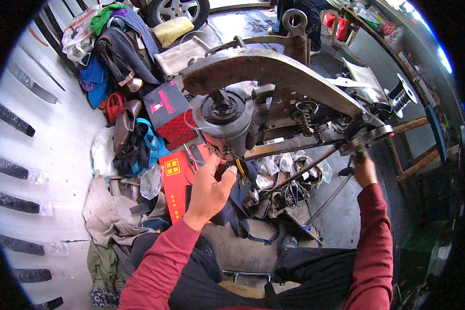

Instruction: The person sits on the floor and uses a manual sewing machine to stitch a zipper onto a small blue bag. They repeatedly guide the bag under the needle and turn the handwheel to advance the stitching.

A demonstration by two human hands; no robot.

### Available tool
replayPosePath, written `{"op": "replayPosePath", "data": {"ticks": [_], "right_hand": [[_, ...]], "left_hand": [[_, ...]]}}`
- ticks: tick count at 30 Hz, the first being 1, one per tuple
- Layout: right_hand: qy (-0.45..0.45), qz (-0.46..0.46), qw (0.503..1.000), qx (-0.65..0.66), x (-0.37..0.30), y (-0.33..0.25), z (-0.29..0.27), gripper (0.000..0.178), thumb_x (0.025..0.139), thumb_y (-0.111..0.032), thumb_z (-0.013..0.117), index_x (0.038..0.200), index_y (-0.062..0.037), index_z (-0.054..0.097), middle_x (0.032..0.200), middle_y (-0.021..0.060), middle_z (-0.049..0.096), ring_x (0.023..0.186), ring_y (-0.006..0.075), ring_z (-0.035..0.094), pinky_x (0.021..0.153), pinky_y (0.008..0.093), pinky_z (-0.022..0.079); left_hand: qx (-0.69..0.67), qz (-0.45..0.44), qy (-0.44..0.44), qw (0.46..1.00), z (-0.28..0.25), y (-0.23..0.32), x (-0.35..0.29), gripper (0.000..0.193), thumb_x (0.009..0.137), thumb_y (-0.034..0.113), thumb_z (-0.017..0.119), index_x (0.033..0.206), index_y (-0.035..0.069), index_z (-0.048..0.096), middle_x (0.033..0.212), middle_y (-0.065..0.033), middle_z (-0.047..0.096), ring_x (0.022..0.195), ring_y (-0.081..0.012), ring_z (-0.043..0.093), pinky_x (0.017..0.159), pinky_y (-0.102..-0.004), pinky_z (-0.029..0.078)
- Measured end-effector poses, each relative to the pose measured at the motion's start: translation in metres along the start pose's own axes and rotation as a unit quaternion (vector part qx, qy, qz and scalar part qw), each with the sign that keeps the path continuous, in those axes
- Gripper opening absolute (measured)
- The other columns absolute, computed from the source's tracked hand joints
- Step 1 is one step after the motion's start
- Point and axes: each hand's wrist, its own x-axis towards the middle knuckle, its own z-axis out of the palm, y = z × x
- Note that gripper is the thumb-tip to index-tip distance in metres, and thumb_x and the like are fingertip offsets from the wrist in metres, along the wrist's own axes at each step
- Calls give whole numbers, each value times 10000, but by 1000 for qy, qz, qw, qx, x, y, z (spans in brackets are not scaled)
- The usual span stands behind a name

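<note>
A worn, grey metal hand-cranked sewing machine (274, 70) stands in front of me, its long arm reaching from the round stitching head (225, 116) at left to a wheel (364, 139) at right. Just under the head, my left hand (209, 192) pinches the edge of a dark navy fabric piece (237, 199), which hangs down with a strap. The machine head hides part of the fingertips and the fabric edge. On the right, my right hand (366, 171) is closed round the crank handle below the wheel.
Behind my left hand lies a red box (173, 170) with scissors (194, 155) on it; a black-and-red box (168, 111) stands beyond. Bags and clothes (113, 206) are heaped at left. Several shoes (294, 194) lie under the machine. A thread spool (402, 96) sits at right.
</note>
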Motion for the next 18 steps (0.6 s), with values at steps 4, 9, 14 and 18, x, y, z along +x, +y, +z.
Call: {"op": "replayPosePath", "data": {"ticks": [4, 9, 14, 18], "right_hand": [[-73, -44, 989, 123, -36, -63, -16, 347, 949, -202, 652, 1214, 17, 604, 934, 204, 707, 822, 264, 679, 734, 409, 533], [193, -98, 976, 14, 4, -40, -96, 184, 951, -152, 557, 1101, -62, 616, 915, 206, 703, 835, 343, 681, 732, 415, 513], [68, 94, 979, -166, 13, 5, -28, 278, 935, -225, 569, 1183, -104, 541, 966, 283, 687, 940, 489, 652, 786, 546, 516], [-165, 22, 985, 51, -32, -56, -7, 360, 950, -141, 604, 1286, -26, 544, 920, 202, 723, 797, 329, 695, 731, 461, 549]], "left_hand": [[-4, -4, -1, 1000, 1, -6, 1, 176, 951, 149, 607, 1005, -18, 591, 777, 18, 578, 704, -49, 506, 616, -256, 420], [1, 26, -4, 1000, 0, -4, -1, 193, 967, 164, 600, 1032, -16, 579, 804, 6, 572, 720, -55, 496, 632, -261, 421], [47, 39, -39, 997, -7, -1, -4, 271, 990, 146, 570, 1218, -1, 559, 946, 20, 583, 800, -44, 461, 689, -226, 391], [31, 44, -30, 998, -5, -4, -4, 219, 998, 156, 557, 1141, -10, 558, 900, -7, 577, 775, -61, 475, 684, -248, 418]]}}
